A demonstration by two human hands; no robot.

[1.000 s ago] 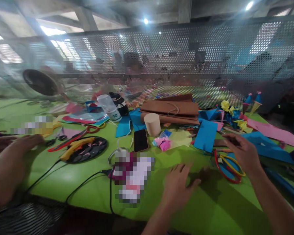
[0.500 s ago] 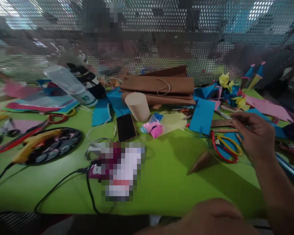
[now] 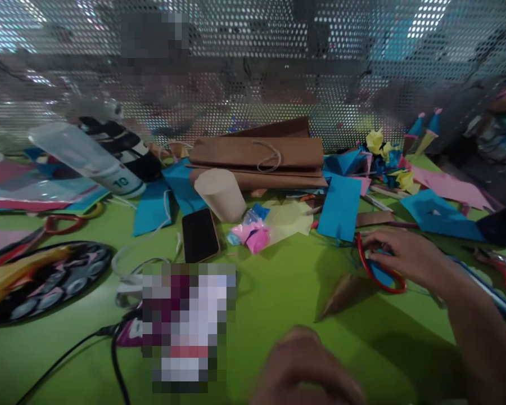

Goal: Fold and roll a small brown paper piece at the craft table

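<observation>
My right hand (image 3: 398,256) is over the red-handled scissors (image 3: 387,286) on the right side of the green table. Its fingers are bent around the handle loops, and it hides the yellow loop. A blue paper rectangle (image 3: 340,209) lies just beyond. Left of the scissors is a small brown pointed paper piece (image 3: 338,293). My left hand (image 3: 306,368) is at the bottom edge, curled and blurred; its fingertips and anything in them cannot be made out.
A black phone (image 3: 200,235), a cream cylinder (image 3: 221,194) and folded brown paper (image 3: 253,153) occupy the middle. To the left are a clear bottle (image 3: 84,157), a yellow glue gun (image 3: 29,270) on a dark tray, and cables. Crumpled yellow paper (image 3: 375,140) sits back right.
My right hand has come down and left from the pencil-like sticks to the scissors. My left hand has shifted left. The whole view has turned slightly to the right.
</observation>
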